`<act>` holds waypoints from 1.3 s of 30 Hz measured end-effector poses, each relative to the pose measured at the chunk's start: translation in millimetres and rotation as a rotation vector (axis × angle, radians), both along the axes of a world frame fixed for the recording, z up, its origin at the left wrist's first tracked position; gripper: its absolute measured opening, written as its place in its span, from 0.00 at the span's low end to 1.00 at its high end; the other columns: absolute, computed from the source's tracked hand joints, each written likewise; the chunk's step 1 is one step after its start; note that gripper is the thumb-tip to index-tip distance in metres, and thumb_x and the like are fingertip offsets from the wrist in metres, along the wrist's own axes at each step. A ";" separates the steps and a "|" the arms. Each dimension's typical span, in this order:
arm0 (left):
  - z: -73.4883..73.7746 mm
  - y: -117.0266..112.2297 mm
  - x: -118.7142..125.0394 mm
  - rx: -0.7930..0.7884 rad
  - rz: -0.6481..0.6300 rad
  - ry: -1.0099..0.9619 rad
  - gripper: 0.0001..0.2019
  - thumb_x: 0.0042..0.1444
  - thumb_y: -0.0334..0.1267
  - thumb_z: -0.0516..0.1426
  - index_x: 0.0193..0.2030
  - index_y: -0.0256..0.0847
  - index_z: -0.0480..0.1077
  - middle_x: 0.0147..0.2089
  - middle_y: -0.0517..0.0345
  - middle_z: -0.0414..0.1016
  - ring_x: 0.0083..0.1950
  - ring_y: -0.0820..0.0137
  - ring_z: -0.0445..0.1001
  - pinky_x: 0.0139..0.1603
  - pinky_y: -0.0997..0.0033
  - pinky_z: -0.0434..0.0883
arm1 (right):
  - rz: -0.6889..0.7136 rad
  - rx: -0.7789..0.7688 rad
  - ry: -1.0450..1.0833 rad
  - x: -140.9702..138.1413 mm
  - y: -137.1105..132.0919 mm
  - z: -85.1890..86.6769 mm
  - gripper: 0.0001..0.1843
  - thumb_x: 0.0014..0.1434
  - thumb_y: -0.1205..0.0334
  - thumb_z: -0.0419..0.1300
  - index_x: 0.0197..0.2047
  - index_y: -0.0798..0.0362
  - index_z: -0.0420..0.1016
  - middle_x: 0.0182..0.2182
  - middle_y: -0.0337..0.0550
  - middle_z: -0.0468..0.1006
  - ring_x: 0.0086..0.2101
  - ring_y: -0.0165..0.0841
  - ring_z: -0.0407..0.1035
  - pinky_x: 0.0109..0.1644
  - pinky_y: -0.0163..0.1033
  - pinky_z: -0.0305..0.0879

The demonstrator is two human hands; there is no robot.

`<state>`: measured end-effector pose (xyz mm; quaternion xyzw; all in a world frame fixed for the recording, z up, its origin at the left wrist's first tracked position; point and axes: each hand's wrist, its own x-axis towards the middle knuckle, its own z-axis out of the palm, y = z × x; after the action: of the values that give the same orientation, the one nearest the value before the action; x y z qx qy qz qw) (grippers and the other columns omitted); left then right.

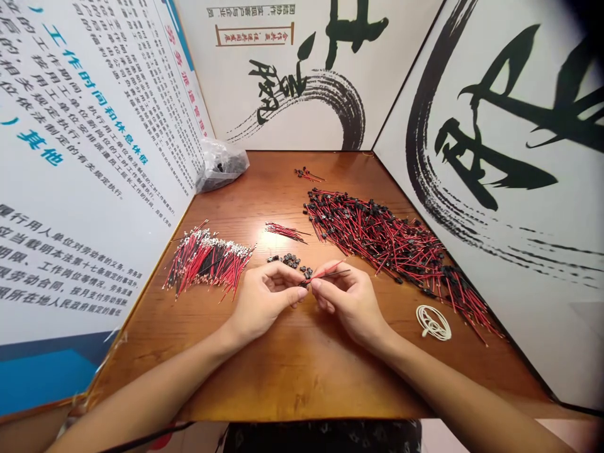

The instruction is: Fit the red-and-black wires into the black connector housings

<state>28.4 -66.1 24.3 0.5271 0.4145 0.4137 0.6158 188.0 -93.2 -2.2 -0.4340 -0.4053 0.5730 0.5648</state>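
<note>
L hand grip closed, fingertips pinching small black connector on end of red-and-black wire pair; R hand grip closed on same wires, just beside L, both above wooden bench. Loose connectors just ahead, bare-ended wires to L, big pile of connector wires to R, white cord coil nr R hand, plastic bag in back corner
</note>
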 end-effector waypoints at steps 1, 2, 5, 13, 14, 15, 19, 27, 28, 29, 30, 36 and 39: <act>-0.5 -0.8 0.2 0.015 0.009 -0.004 0.07 0.43 0.32 0.69 0.30 0.36 0.77 0.26 0.55 0.77 0.26 0.71 0.73 0.27 0.72 0.72 | -0.002 -0.007 0.004 -0.2 0.1 -0.1 0.11 0.51 0.58 0.69 0.31 0.54 0.72 0.17 0.32 0.69 0.16 0.24 0.58 0.18 0.30 0.54; -1.0 -1.7 0.4 0.031 0.023 -0.009 0.07 0.42 0.32 0.69 0.29 0.37 0.77 0.26 0.55 0.77 0.25 0.71 0.73 0.26 0.72 0.72 | 0.001 -0.015 0.014 -0.4 0.2 -0.5 0.12 0.51 0.58 0.69 0.31 0.54 0.72 0.17 0.32 0.69 0.15 0.24 0.58 0.17 0.30 0.54; -2.9 -4.2 1.1 0.091 0.067 -0.005 0.06 0.42 0.31 0.69 0.27 0.37 0.78 0.27 0.54 0.78 0.24 0.71 0.73 0.25 0.72 0.72 | 0.004 -0.033 0.057 -1.8 0.3 -3.3 0.13 0.51 0.57 0.70 0.30 0.54 0.71 0.16 0.32 0.68 0.15 0.24 0.57 0.16 0.30 0.52; -4.9 -6.1 1.7 0.163 0.080 0.007 0.03 0.44 0.28 0.67 0.27 0.38 0.79 0.27 0.54 0.79 0.22 0.72 0.73 0.24 0.72 0.71 | 0.022 -0.034 0.160 -7.8 -3.0 -8.6 0.12 0.50 0.58 0.70 0.29 0.54 0.71 0.16 0.32 0.69 0.14 0.22 0.56 0.16 0.29 0.50; -5.1 -6.1 1.6 0.170 0.080 0.010 0.03 0.44 0.28 0.67 0.27 0.38 0.79 0.27 0.54 0.79 0.22 0.72 0.73 0.24 0.72 0.71 | 0.030 -0.031 0.168 -8.3 -3.7 -8.5 0.12 0.51 0.58 0.70 0.29 0.54 0.71 0.16 0.32 0.69 0.14 0.22 0.56 0.16 0.29 0.49; -5.4 -6.2 1.6 0.176 0.082 0.014 0.03 0.44 0.28 0.67 0.27 0.38 0.79 0.28 0.54 0.79 0.23 0.71 0.73 0.24 0.72 0.72 | 0.039 -0.027 0.170 -8.8 -4.4 -8.4 0.12 0.51 0.58 0.70 0.29 0.54 0.71 0.16 0.32 0.69 0.14 0.22 0.56 0.16 0.29 0.49; -6.5 -6.5 1.8 0.172 0.097 0.020 0.04 0.43 0.28 0.68 0.27 0.39 0.79 0.30 0.53 0.80 0.26 0.69 0.75 0.28 0.70 0.74 | 0.044 0.008 0.127 -9.0 -5.8 -6.1 0.12 0.52 0.58 0.70 0.29 0.54 0.71 0.15 0.31 0.68 0.14 0.22 0.56 0.17 0.29 0.50; -3.4 -3.8 0.4 0.223 0.044 0.068 0.05 0.46 0.29 0.67 0.32 0.37 0.79 0.33 0.53 0.81 0.34 0.67 0.79 0.38 0.70 0.76 | 0.037 0.052 0.052 -1.3 -2.6 -1.0 0.10 0.54 0.59 0.69 0.31 0.53 0.73 0.17 0.31 0.69 0.16 0.22 0.58 0.18 0.29 0.55; -3.5 -3.5 -0.1 0.233 0.043 0.082 0.05 0.46 0.29 0.66 0.32 0.37 0.79 0.33 0.52 0.81 0.34 0.67 0.79 0.38 0.70 0.76 | 0.040 0.060 0.042 -0.4 -2.3 -0.6 0.10 0.54 0.58 0.69 0.31 0.54 0.73 0.18 0.32 0.69 0.16 0.22 0.58 0.19 0.29 0.55; -3.9 -3.3 -0.5 0.246 0.044 0.096 0.05 0.47 0.29 0.66 0.32 0.36 0.78 0.33 0.52 0.81 0.34 0.67 0.79 0.38 0.70 0.76 | 0.039 0.066 0.032 0.3 -2.1 -0.3 0.10 0.55 0.58 0.68 0.31 0.54 0.73 0.18 0.32 0.69 0.16 0.22 0.58 0.19 0.29 0.56; -4.4 -3.2 -0.8 0.260 0.044 0.109 0.05 0.47 0.30 0.65 0.33 0.36 0.78 0.34 0.52 0.81 0.34 0.67 0.79 0.38 0.70 0.76 | 0.037 0.070 0.023 0.9 -1.9 0.0 0.10 0.55 0.58 0.68 0.30 0.54 0.73 0.17 0.32 0.69 0.16 0.22 0.58 0.19 0.29 0.56; -8.0 -2.2 -1.4 0.314 0.052 0.185 0.05 0.48 0.31 0.64 0.34 0.35 0.78 0.34 0.50 0.81 0.35 0.66 0.79 0.38 0.68 0.76 | 0.025 0.039 -0.010 2.3 -0.8 0.6 0.11 0.56 0.58 0.67 0.30 0.54 0.73 0.17 0.32 0.69 0.15 0.22 0.57 0.18 0.29 0.53; -7.9 -0.5 -1.9 0.327 0.068 0.186 0.05 0.49 0.30 0.64 0.34 0.35 0.78 0.34 0.51 0.81 0.34 0.67 0.79 0.38 0.69 0.77 | 0.026 0.038 -0.032 3.5 0.4 0.5 0.10 0.56 0.57 0.67 0.30 0.54 0.73 0.19 0.33 0.70 0.16 0.22 0.57 0.18 0.29 0.53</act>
<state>26.5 -66.7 16.4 0.6418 0.4146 0.4456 0.4666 191.6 -92.8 -1.8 -0.4272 -0.4307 0.5653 0.5590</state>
